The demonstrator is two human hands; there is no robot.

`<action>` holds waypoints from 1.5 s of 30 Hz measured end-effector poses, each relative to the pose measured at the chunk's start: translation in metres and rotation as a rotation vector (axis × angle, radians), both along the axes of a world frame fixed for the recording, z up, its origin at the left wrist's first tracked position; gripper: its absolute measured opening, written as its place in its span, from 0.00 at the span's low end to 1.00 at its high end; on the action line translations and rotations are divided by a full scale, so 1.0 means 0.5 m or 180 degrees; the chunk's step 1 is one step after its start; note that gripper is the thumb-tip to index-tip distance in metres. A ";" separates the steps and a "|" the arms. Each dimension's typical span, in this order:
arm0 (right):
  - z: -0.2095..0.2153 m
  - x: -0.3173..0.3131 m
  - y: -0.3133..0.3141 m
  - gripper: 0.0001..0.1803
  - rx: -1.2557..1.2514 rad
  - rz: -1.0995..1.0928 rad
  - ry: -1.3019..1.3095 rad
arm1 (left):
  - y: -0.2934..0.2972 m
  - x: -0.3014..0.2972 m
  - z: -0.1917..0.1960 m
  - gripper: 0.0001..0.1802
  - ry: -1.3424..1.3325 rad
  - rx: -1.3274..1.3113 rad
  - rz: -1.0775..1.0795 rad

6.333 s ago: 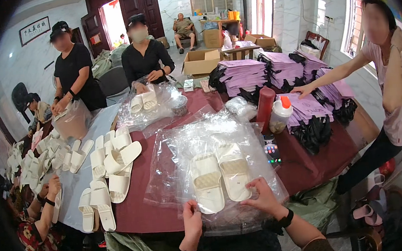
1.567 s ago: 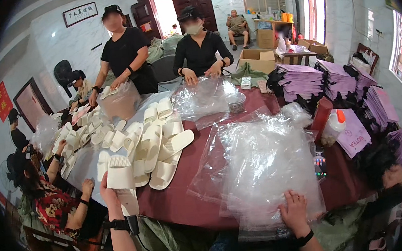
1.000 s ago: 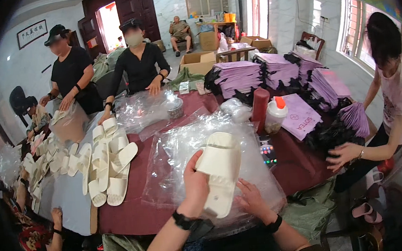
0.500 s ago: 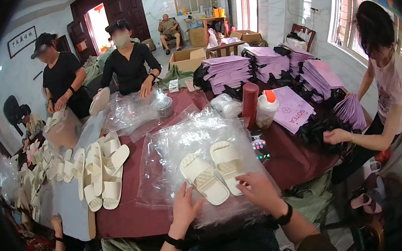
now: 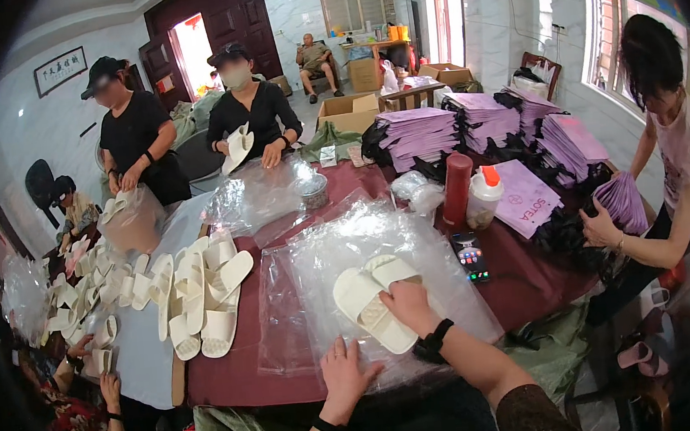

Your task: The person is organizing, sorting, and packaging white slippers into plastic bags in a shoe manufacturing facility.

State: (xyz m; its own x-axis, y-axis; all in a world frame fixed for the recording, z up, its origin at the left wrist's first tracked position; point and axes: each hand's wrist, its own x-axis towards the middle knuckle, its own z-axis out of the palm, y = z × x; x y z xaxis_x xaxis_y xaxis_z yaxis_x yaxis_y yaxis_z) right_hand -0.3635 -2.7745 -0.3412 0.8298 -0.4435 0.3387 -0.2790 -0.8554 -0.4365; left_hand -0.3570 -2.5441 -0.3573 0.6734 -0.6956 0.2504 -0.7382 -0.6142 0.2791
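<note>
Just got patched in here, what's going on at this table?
The person's right hand is at a pair of cream slippers lying side by side on clear plastic sheets. The left hand, fingers spread, is at the near edge of that plastic. More slippers are piled to the left. Across the table, a co-worker holds up one slipper; at the right, another person handles purple bags.

Open cloth (image 5: 239, 368) runs narrowly between piled slippers (image 5: 194, 298) and plastic bags (image 5: 317, 300); a red cylinder (image 5: 457, 187) blocks their far right.
</note>
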 end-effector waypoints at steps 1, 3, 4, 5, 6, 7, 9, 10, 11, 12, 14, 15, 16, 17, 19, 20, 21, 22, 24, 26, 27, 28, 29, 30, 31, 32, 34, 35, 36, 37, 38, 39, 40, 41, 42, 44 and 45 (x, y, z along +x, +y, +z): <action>0.015 -0.010 -0.003 0.20 0.0084 -0.0039 -0.0157 | 0.006 0.000 -0.001 0.43 -0.0047 -0.0083 0.0023; 0.024 -0.035 -0.024 0.20 0.0249 -0.0084 -0.0270 | 0.009 0.002 0.002 0.43 -0.0078 -0.0170 0.0047; 0.036 -0.054 -0.034 0.20 0.0410 -0.0353 -0.0505 | 0.003 0.004 0.015 0.44 -0.0029 0.0007 0.0029; 0.047 -0.074 -0.039 0.20 0.0582 -0.0605 -0.0726 | -0.001 0.006 0.027 0.45 0.0033 0.0195 0.0027; 0.060 -0.099 -0.044 0.20 0.0575 -0.0593 -0.0691 | -0.006 0.007 0.037 0.45 0.0068 0.0190 0.0041; 0.083 -0.134 -0.048 0.20 0.0960 -0.0687 -0.0840 | -0.016 0.006 0.050 0.45 0.0142 0.0274 -0.0006; 0.100 -0.188 -0.051 0.19 0.1363 -0.0764 -0.0947 | -0.024 0.010 0.055 0.45 0.0252 0.0374 -0.0027; 0.097 -0.219 -0.051 0.18 0.1501 -0.0716 -0.1106 | -0.029 0.014 0.056 0.45 0.0264 0.0361 -0.0099; 0.092 -0.245 -0.048 0.18 0.1644 -0.0676 -0.1269 | -0.033 0.020 0.054 0.45 0.0273 0.0355 -0.0179; 0.091 -0.265 -0.042 0.18 0.1640 -0.0690 -0.1255 | -0.038 0.024 0.053 0.45 0.0290 0.0355 -0.0190; 0.092 -0.311 -0.031 0.15 0.1803 -0.0539 -0.1535 | -0.052 0.025 0.051 0.42 0.0655 0.0283 -0.0033; 0.092 -0.336 -0.028 0.15 0.1796 -0.0580 -0.1526 | -0.060 0.027 0.058 0.42 0.0673 0.0291 -0.0070; 0.093 -0.359 -0.027 0.13 0.1935 -0.0609 -0.1433 | -0.067 0.028 0.069 0.41 0.0748 0.0336 -0.0029; 0.089 -0.379 -0.027 0.12 0.2074 -0.0638 -0.1340 | -0.071 0.028 0.072 0.39 0.0823 0.0382 0.0012; 0.084 -0.409 -0.028 0.12 0.2308 -0.0503 -0.1687 | -0.078 0.027 0.070 0.38 0.0396 0.0042 -0.0234; 0.088 -0.419 -0.024 0.12 0.2385 -0.0555 -0.2085 | -0.077 0.028 0.067 0.36 -0.0034 -0.0297 -0.0429; 0.088 -0.428 -0.023 0.12 0.2456 -0.0604 -0.2483 | -0.078 0.037 0.060 0.36 -0.0027 -0.0290 -0.0438; 0.078 -0.438 -0.028 0.13 0.2406 -0.0424 -0.2822 | -0.080 0.046 0.054 0.35 -0.0356 -0.0304 -0.0876; 0.071 -0.465 -0.035 0.15 0.2537 -0.0407 -0.2840 | -0.080 0.046 0.044 0.35 -0.0673 -0.0313 -0.1314; 0.073 -0.471 -0.037 0.17 0.2736 -0.0352 -0.2846 | -0.081 0.044 0.043 0.36 0.0229 -0.0025 -0.1320; 0.079 -0.465 -0.033 0.17 0.2739 -0.0355 -0.2851 | -0.084 0.044 0.048 0.36 0.0226 -0.0020 -0.1322; 0.084 -0.459 -0.024 0.17 0.2733 -0.0351 -0.2757 | -0.087 0.043 0.056 0.39 0.0299 0.0117 -0.1167; 0.093 -0.452 -0.012 0.17 0.2726 -0.0342 -0.2664 | -0.089 0.041 0.062 0.42 0.0367 0.0252 -0.1007; 0.104 -0.443 0.002 0.17 0.2724 -0.0325 -0.2673 | -0.091 0.040 0.064 0.42 0.0353 0.0246 -0.0998; 0.114 -0.434 0.016 0.16 0.2680 -0.0320 -0.2610 | -0.092 0.037 0.064 0.46 0.0190 0.0304 -0.0753; 0.120 -0.427 0.021 0.15 0.2635 -0.0315 -0.2546 | -0.092 0.035 0.065 0.50 0.0027 0.0359 -0.0508; 0.105 -0.439 0.017 0.14 0.2191 -0.0351 -0.2313 | -0.096 0.031 0.075 0.52 -0.0081 0.0266 -0.0555; 0.102 -0.441 0.018 0.13 0.1777 -0.0405 -0.2066 | -0.095 0.030 0.077 0.55 -0.0174 0.0205 -0.0605; 0.099 -0.434 0.021 0.11 0.1559 -0.0445 -0.2222 | -0.091 0.033 0.069 0.55 -0.0184 0.0202 -0.0604; 0.097 -0.437 0.020 0.11 0.1559 -0.0445 -0.2225 | -0.083 0.039 0.062 0.54 0.0034 0.0311 -0.0892; 0.093 -0.444 0.018 0.10 0.1328 -0.0480 -0.1966 | -0.077 0.044 0.055 0.54 0.0256 0.0420 -0.1182; 0.090 -0.449 0.016 0.10 0.1097 -0.0516 -0.1705 | -0.074 0.046 0.049 0.54 0.0257 0.0420 -0.1186; 0.089 -0.450 0.016 0.10 0.1096 -0.0529 -0.1700 | -0.073 0.046 0.050 0.51 0.0221 0.0436 -0.1281; 0.087 -0.449 0.016 0.09 0.1110 -0.0466 -0.1738 | -0.073 0.045 0.050 0.48 0.0185 0.0451 -0.1375; 0.087 -0.449 0.017 0.09 0.1124 -0.0402 -0.1775 | -0.072 0.045 0.042 0.48 0.0195 0.0452 -0.1387; 0.097 -0.449 0.019 0.10 0.1060 -0.0338 -0.1649 | -0.076 0.044 0.029 0.41 0.0388 0.0021 -0.1174; 0.102 -0.448 0.022 0.10 0.1004 -0.0272 -0.1530 | -0.077 0.041 0.025 0.41 0.0393 0.0014 -0.1170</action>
State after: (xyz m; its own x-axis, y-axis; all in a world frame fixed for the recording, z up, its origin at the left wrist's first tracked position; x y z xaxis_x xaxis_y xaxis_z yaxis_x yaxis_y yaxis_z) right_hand -0.5877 -2.7634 -0.2901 0.5722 -0.6428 0.5092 -0.0487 -0.6465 -0.7614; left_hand -0.3362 -2.5828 -0.3446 0.4038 -0.8970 0.1796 -0.8703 -0.3162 0.3775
